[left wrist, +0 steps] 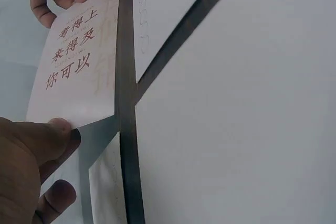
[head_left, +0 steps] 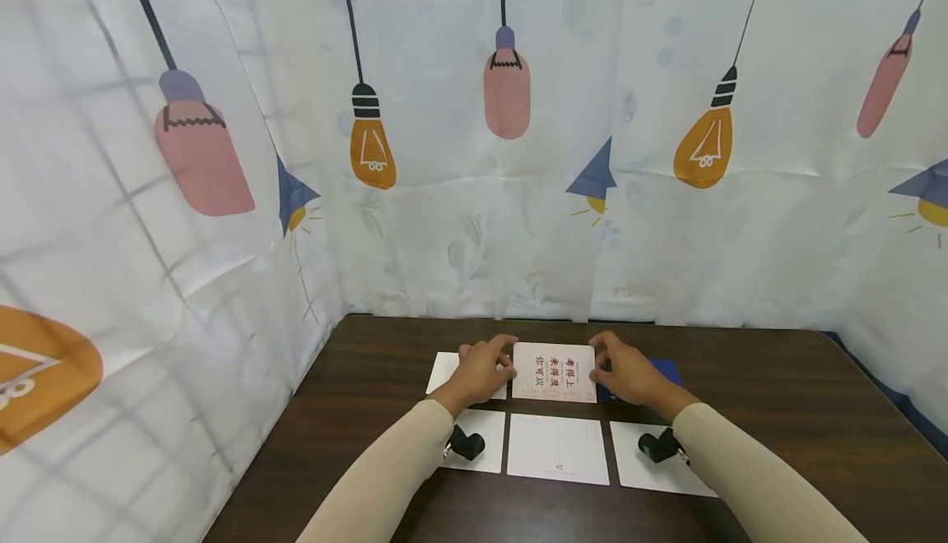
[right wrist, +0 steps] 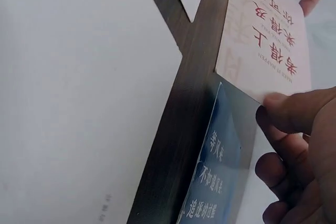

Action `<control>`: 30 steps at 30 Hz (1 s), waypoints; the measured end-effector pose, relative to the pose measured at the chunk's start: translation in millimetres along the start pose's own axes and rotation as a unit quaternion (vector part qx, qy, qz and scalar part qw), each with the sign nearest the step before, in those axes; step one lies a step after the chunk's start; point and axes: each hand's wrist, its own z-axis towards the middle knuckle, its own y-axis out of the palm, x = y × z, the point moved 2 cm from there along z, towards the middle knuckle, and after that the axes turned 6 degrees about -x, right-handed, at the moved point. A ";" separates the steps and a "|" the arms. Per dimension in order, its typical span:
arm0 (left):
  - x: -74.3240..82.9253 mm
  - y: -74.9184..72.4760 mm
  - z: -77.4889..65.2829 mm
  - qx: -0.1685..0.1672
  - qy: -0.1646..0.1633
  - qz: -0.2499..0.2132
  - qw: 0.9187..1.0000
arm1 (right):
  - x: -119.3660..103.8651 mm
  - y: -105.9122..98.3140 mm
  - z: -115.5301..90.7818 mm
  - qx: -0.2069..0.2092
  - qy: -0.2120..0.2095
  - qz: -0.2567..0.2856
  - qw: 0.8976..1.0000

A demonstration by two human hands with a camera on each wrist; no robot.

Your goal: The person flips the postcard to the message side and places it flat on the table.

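Observation:
A pale pink card with red Chinese characters lies in the middle of the back row. My left hand pinches its left edge, thumb on top in the left wrist view. At the opposite edge, my right hand pinches it between thumb and fingers. Beneath the right hand is a dark blue card with white characters, partly covered in the head view. A white card lies under and beside the left hand. Whether the pink card is raised off the table I cannot tell.
Nearer me, a front row holds a left white card, a middle white card and a right white card. All lie on a dark brown wooden table. A curtain printed with lamps hangs behind it.

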 end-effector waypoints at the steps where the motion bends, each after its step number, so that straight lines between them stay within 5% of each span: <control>1: 0.5 -0.6 -1.0 0.002 -0.002 -0.008 1.000 | -0.2 -0.1 -0.3 -0.001 0.004 0.002 1.000; 15: -4.6 -3.4 -4.5 0.018 0.000 -0.056 0.998 | -5.2 -2.2 -4.7 -0.008 0.002 0.026 1.000; 30: -1.2 -3.2 -2.4 0.025 0.017 -0.038 0.999 | 1.7 -6.1 -8.5 -0.003 -0.040 0.016 0.999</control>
